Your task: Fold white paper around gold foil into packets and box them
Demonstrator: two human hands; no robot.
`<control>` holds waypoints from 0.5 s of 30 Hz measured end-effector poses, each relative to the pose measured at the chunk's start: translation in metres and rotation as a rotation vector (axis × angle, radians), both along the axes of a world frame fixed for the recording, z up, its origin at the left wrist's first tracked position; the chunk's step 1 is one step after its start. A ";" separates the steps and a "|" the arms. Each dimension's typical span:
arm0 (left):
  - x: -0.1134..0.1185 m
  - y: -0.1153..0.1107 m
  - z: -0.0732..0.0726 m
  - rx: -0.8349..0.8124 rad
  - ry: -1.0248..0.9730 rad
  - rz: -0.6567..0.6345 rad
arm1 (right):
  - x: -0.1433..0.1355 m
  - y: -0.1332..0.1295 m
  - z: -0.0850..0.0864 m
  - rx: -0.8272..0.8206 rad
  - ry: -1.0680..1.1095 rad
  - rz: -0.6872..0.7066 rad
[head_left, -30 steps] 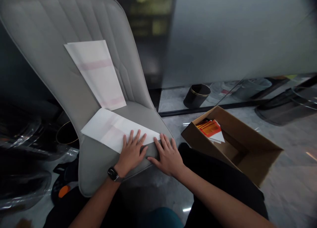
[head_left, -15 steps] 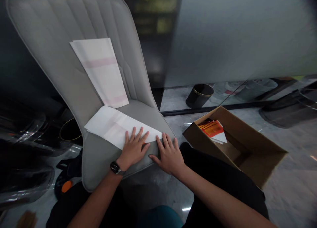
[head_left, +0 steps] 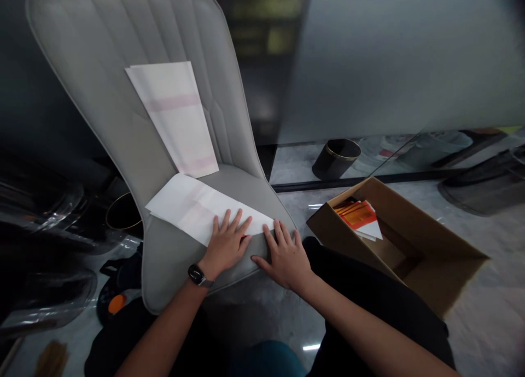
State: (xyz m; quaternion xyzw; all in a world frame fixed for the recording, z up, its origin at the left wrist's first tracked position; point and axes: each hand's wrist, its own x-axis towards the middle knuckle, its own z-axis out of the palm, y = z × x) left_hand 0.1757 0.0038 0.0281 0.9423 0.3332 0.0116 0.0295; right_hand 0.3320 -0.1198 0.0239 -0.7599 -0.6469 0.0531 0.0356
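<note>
A folded white paper sheet [head_left: 186, 202] with faint pink marks lies across the seat of a grey padded chair [head_left: 172, 273]. My left hand [head_left: 226, 240] presses flat on it, fingers spread, a dark watch on the wrist. At the sheet's narrow right end, by the seat's edge, rests my right hand [head_left: 287, 259], fingers stretched out and the thumb apart. A bit of orange-red shows beside the left hand's fingers. Against the backrest leans a stack of folded white paper [head_left: 176, 117] with pink bands.
On the floor to the right stands an open cardboard box [head_left: 445, 278] holding several orange and white folded papers [head_left: 357, 218]. A black bin [head_left: 336, 159] with a gold rim appears by the glass panel. Clear plastic tubs [head_left: 49, 295] are at the left.
The whole view has shifted slightly, so everything sits a little further right. Both hands keep nearly the same place on the paper and the seat's edge.
</note>
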 end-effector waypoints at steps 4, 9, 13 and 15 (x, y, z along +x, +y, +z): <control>-0.001 0.000 -0.003 0.003 -0.031 0.003 | 0.001 0.002 0.002 -0.024 -0.019 0.013; -0.002 0.000 -0.006 0.004 -0.033 0.000 | 0.003 0.003 0.001 -0.015 -0.012 0.016; -0.002 0.000 -0.008 0.000 -0.018 0.000 | 0.003 0.003 0.001 -0.011 -0.015 0.019; -0.002 0.000 -0.008 -0.001 -0.016 0.004 | 0.003 0.003 0.001 -0.018 -0.029 0.023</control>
